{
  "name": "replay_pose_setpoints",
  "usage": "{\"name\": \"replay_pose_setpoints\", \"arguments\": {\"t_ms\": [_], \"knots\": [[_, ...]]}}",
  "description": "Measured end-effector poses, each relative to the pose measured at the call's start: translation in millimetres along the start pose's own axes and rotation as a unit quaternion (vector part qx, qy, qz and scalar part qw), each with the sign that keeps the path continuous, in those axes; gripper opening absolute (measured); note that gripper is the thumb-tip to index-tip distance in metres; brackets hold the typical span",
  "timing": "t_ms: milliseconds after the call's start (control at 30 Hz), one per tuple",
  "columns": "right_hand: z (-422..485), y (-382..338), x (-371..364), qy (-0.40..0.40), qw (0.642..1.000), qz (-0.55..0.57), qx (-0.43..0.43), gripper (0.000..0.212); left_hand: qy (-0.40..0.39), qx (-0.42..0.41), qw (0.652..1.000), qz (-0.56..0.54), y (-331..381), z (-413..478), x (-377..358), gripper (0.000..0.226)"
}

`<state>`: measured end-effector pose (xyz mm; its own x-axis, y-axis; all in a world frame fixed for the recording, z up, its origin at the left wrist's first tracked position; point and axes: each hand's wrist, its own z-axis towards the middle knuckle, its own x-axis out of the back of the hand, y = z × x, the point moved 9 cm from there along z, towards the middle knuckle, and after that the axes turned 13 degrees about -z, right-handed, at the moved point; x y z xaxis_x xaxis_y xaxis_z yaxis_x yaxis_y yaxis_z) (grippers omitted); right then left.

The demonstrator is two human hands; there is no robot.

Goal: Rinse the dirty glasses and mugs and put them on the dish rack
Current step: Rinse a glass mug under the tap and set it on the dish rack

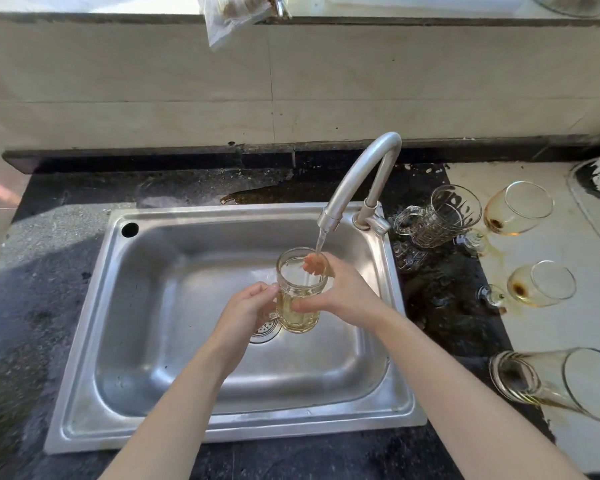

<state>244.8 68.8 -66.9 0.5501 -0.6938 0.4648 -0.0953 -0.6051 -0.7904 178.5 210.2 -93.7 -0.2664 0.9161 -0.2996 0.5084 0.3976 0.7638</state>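
Over the sink (222, 436), under the running tap (368, 168), I have the mug (300, 318) mid-rinse, left hand (248, 308) curled round its handle, right hand (343, 292) pinching its rim, fingers inside; next, I judge, tip it out and find the rack, unseen here.

The person's left hand (246, 306) and right hand (343, 292) are bare, as are the slender left forearm (174, 403) and right forearm (465, 393) (uncovered right down to the picture's lower edge). The fingers are slim.
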Motion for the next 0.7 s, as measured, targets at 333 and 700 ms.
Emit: {"name": "replay_pose_setpoints", "arguments": {"t_ms": [333,700], "knots": [[-13,2,-3,0.000,0.992,-0.117,-0.054,0.084,-0.015,0.072,0.992,-0.104,-24,-3,-7,0.011],[-9,-7,-4,0.020,0.983,-0.174,-0.060,0.075,0.013,0.077,0.981,-0.175,-31,7,-4,0.021]]}}
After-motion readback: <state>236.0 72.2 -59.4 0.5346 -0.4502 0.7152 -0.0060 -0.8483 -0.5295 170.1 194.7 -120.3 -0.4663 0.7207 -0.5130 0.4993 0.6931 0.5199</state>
